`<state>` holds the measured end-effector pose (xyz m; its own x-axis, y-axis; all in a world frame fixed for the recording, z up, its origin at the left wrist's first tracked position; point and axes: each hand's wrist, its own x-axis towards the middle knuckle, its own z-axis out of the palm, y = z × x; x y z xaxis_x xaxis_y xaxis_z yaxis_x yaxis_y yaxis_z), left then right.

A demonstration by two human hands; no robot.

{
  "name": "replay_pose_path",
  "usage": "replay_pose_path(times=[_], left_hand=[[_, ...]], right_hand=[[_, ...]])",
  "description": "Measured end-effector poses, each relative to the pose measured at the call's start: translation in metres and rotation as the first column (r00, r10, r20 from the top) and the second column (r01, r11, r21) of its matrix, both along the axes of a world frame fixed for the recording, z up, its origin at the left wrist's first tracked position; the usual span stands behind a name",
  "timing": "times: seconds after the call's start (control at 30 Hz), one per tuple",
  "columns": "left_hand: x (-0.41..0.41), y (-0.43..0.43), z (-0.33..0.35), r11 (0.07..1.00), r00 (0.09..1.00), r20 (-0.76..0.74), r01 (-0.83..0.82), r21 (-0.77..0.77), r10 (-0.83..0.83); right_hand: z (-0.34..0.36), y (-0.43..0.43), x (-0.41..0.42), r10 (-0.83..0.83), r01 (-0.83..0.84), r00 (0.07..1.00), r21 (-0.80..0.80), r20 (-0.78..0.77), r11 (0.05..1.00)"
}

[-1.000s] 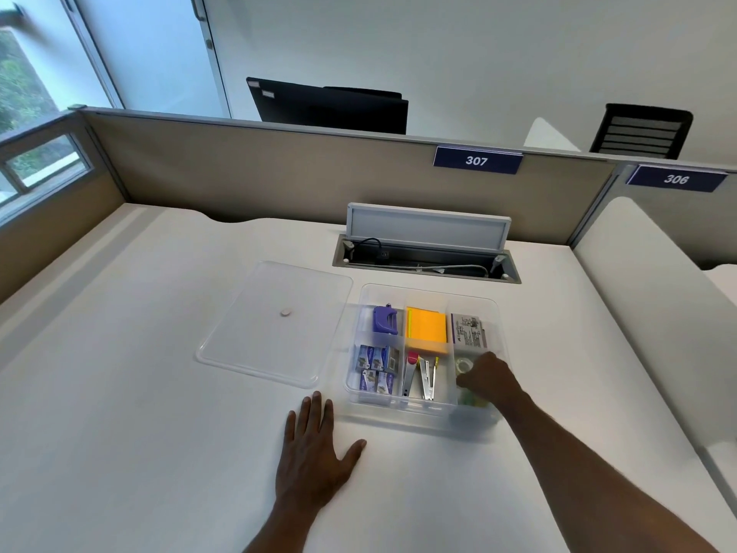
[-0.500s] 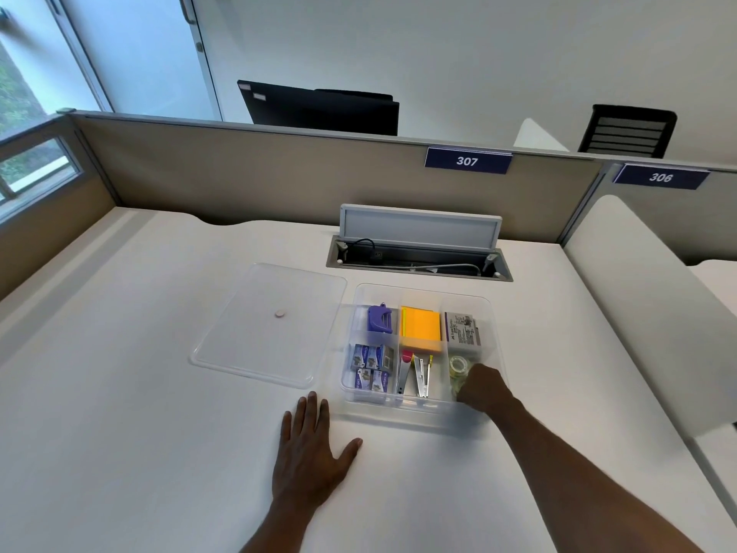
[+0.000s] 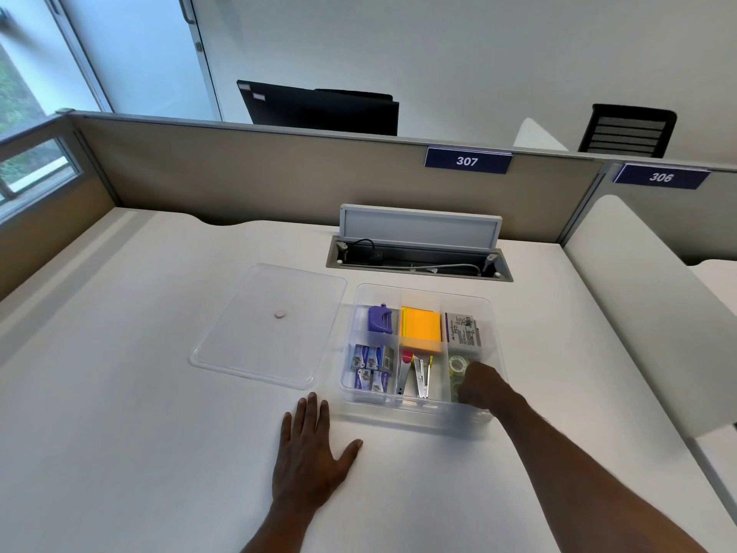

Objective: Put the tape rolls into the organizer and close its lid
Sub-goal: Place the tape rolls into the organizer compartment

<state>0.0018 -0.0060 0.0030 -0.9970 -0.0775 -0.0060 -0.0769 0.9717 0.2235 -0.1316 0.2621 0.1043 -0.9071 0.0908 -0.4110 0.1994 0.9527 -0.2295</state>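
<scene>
Inside the clear organizer (image 3: 422, 417), right hand (image 3: 480, 387) covers pale-green tape rolls (image 3: 458, 365), grip unclear; left hand (image 3: 309, 453) lies flat, open.

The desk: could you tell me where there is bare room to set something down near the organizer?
Bare desk runs left of the left hand and in front of the lid, and between the two arms. A strip lies right of the organizer. The organizer is crowded, the right hand beside the tape.
</scene>
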Motion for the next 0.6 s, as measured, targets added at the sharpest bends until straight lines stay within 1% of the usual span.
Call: replay_pose_path(times=[0.13, 0.43, 0.53, 0.6], left_hand=[[-0.0005, 0.0001, 0.0005, 1.0, 1.0, 0.0, -0.001, -0.002, 0.001], [0.0001, 0.0011, 0.0005, 1.0, 1.0, -0.027, -0.006, -0.001, 0.006], [0.0002, 0.0016, 0.0013, 1.0, 1.0, -0.023, -0.009, 0.002, 0.009], [0.0, 0.0018, 0.001, 1.0, 1.0, -0.023, -0.006, 0.015, 0.007]], right_hand=[[0.0001, 0.0009, 0.0002, 0.0, 0.0, 1.0, 0.01, -0.011, 1.0], [0.0016, 0.0042, 0.0024, -0.011, 0.011, 1.0, -0.023, -0.026, 1.0], [0.004, 0.0036, 0.003, -0.075, 0.073, 0.992, -0.028, -0.099, 0.997], [0.0081, 0.0023, 0.0032, -0.158, 0.148, 0.967, -0.063, -0.198, 0.987]])
